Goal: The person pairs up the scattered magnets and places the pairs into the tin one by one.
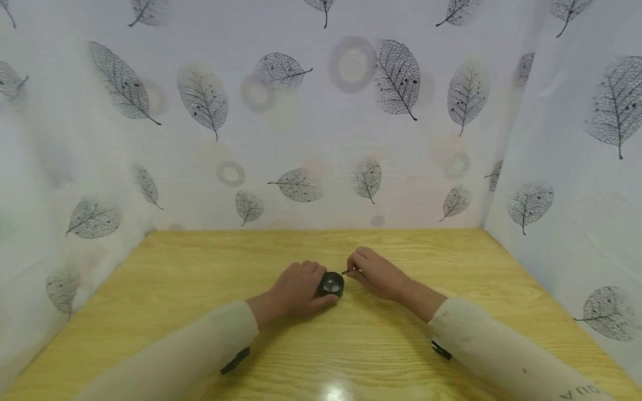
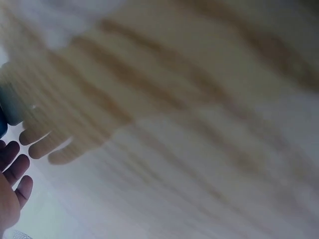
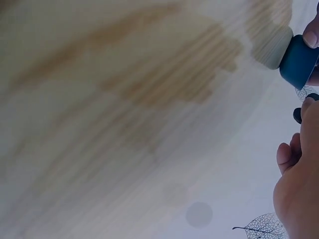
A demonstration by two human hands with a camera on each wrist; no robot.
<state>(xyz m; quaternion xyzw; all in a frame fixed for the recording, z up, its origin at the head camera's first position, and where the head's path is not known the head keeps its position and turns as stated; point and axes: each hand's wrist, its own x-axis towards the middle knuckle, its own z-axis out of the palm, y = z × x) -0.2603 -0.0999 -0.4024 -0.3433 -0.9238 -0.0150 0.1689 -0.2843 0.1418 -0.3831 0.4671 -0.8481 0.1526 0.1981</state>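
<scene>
A small, dark, round, cup-like container (image 1: 331, 284) with a shiny, light inside is at the middle of the table. My left hand (image 1: 301, 289) grips it from the left, thumb along its near side. Its blue-tinged outer wall appears in the right wrist view. Just right of it, my right hand (image 1: 376, 273) pinches a small dark piece (image 1: 345, 272) between thumb and fingers, apart from the container's rim. I cannot tell what this piece is. At the left edge of the left wrist view, fingers of the left hand (image 2: 12, 181) are partly visible.
The glossy wood-grain table (image 1: 200, 256) mirrors the hands and the container in the wrist views. A white curtain (image 1: 321, 133) with leaf prints stands behind it and on both sides. Dark wrist devices show under both sleeves (image 1: 200, 340).
</scene>
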